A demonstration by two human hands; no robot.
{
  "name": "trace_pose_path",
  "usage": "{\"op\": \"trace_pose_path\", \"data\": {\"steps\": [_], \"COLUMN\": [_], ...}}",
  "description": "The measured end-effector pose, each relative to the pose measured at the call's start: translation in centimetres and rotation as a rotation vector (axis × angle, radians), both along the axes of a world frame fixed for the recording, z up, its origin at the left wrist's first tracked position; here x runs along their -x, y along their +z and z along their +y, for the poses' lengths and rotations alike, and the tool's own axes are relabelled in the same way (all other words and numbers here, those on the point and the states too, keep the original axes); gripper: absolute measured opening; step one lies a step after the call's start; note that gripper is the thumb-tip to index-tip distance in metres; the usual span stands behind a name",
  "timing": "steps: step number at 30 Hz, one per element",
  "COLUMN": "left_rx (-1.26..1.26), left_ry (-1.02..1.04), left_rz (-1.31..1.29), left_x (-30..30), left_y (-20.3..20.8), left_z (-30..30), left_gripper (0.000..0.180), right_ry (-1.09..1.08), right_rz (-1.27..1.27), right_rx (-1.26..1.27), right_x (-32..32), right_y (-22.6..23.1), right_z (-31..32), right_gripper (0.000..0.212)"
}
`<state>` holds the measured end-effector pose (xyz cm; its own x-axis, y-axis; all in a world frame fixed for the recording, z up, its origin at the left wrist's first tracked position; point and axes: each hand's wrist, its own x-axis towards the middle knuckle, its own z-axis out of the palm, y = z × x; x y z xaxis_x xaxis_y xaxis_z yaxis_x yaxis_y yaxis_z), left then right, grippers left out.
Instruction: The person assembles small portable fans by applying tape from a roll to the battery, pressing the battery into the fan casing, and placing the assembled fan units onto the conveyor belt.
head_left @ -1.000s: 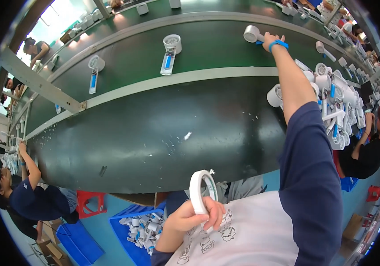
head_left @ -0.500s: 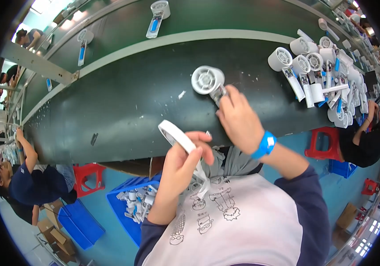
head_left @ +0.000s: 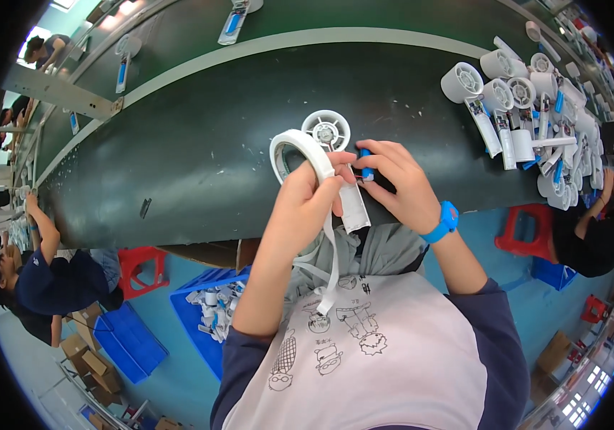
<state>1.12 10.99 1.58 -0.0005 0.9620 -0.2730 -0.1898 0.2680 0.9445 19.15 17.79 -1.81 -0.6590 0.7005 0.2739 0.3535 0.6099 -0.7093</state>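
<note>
My left hand [head_left: 307, 197] is closed around a roll of white tape [head_left: 278, 154], and a loose tape end [head_left: 331, 276] hangs down over my shirt. Its fingertips also lie on a white handheld fan [head_left: 354, 209], whose round head points away from me and whose open handle points toward me. Just right of the handle, my right hand [head_left: 409, 192] pinches a small blue battery [head_left: 366, 165] between thumb and fingers. A bit of red wire shows by the battery. My left fingers hide the upper handle.
A heap of white fan bodies [head_left: 522, 93] covers the right of the dark bench [head_left: 207, 158]. A dark scrap [head_left: 146, 208] lies at left. Beyond a pale rail, more fans rest on a green belt. Below left stands a blue bin [head_left: 186, 315] of white parts. Co-workers sit on both sides.
My right hand has gone from the fan's handle to the blue battery. The fan has come nearer me, handle toward my body. My left hand has moved up with the tape roll, onto the fan.
</note>
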Motion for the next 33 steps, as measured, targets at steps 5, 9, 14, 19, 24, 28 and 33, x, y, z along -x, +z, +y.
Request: {"op": "trace_pose_path", "data": {"steps": [5,9,14,19,24,28,33], "left_rx": [-0.009,0.009,0.018,0.047,0.061,0.054,0.069], "left_ry": [0.011,0.104,0.055,-0.036,-0.039,0.013,0.037], "left_rz": [0.064,0.073,0.036,-0.020,-0.127,-0.123,-0.185], "left_x": [-0.2,-0.5,-1.0,-1.1,-1.0,-0.3,-0.1], "left_y": [-0.1,0.7,0.4,0.5,0.7,0.7,0.9], "left_z": [-0.6,-3.3,-5.3,-4.8,-4.6,-4.7,-4.9], "left_gripper": [0.028,0.026,0.035,0.039,0.037,0.036,0.037], "right_ry": [-0.242,-0.245,-0.298,-0.258,-0.261,-0.053,-0.101], "right_rz": [0.088,0.609,0.677,0.638,0.612,0.373,0.251], "right_rx": [0.291,1.199,1.410,1.449,1.491,1.298,1.184], "right_x": [-0.8,-0.9,-0.4,0.2,0.6,-0.4,0.2], "right_y": [1.7,1.6,1.4,2.4,2.7,3.6,4.3], "right_z": [-2.4,-3.4,-4.3,-4.7,-5.3,-5.7,-6.1], "right_gripper": [0.021,0.026,0.029,0.019,0.014,0.009,0.017]}}
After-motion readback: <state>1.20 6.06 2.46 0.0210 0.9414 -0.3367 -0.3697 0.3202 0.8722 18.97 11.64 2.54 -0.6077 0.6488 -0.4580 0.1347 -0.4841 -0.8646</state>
